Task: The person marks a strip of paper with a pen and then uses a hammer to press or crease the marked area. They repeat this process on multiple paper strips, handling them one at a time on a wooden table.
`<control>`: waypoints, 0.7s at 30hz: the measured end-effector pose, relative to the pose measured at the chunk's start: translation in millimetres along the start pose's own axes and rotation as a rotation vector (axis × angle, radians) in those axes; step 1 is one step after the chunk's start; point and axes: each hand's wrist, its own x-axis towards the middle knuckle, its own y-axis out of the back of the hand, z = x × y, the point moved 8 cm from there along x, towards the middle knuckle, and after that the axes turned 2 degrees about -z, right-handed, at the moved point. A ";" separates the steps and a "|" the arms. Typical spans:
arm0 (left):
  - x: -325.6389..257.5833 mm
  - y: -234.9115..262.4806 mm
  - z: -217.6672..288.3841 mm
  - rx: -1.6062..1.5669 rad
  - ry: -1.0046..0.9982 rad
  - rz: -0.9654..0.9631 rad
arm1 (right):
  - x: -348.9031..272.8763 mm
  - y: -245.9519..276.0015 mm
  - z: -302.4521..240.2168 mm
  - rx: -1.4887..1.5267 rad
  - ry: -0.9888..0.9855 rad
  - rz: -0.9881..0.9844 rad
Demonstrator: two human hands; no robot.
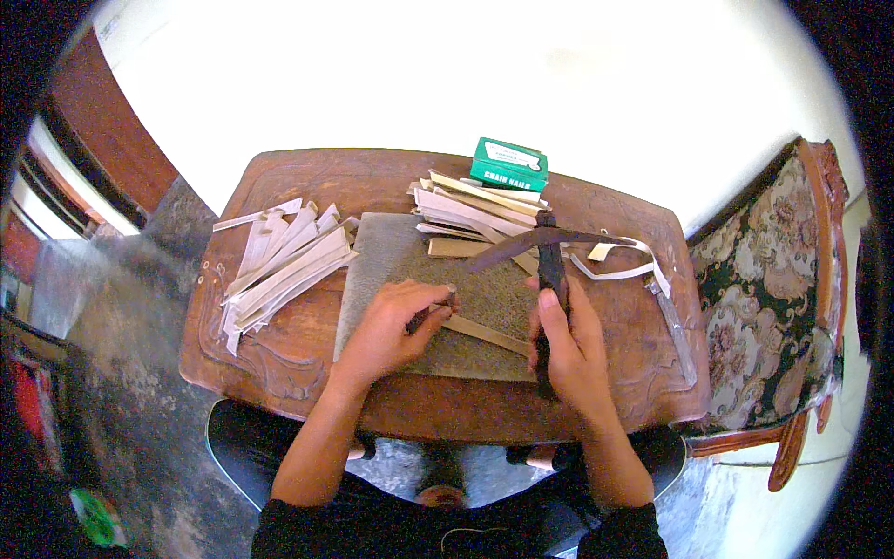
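Two hands are at work over the counter (447, 410), both engaged. The right hand (575, 349) is wrapped firmly round the dark handle of a hammer (549, 279), thumb laid along the near side; its long curved head reaches leftward over the grey pad, the far end blurred. The left hand (391, 321) has its fingers closed on a short dark tool (416, 322), whose working tip I cannot make out. A narrow tan strip (489, 335) lies across the pad (382, 252), running from beside the left fingers toward the right hand; whether the tool touches it cannot be determined. Assessment: the step in hand appears to be striking the held tool against the strip. Good practice would keep the strip flat on the pad, the tool upright with fingers low, and the blows short and square, since so long a hammer head could easily glance onto the knuckles. Further out, one pile of pale strips (289, 270) fans out left of the pad and another pile (470, 210) sits beyond it, next to a green box (509, 168). Curled offcuts (643, 270) lie to the right, and a floral upholstered chair (768, 279) stands beside the counter.
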 end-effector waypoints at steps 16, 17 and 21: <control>-2.3 1.0 1.1 -0.004 -0.013 0.041 | -21.1 -13.9 -74.4 -0.611 0.317 -0.113; -3.2 0.2 -0.4 -0.009 -0.011 0.050 | -22.1 -12.5 -80.3 -0.600 0.320 -0.095; -3.8 -4.0 -5.2 0.013 0.028 -0.014 | -24.4 -10.6 -93.2 -0.574 0.289 -0.083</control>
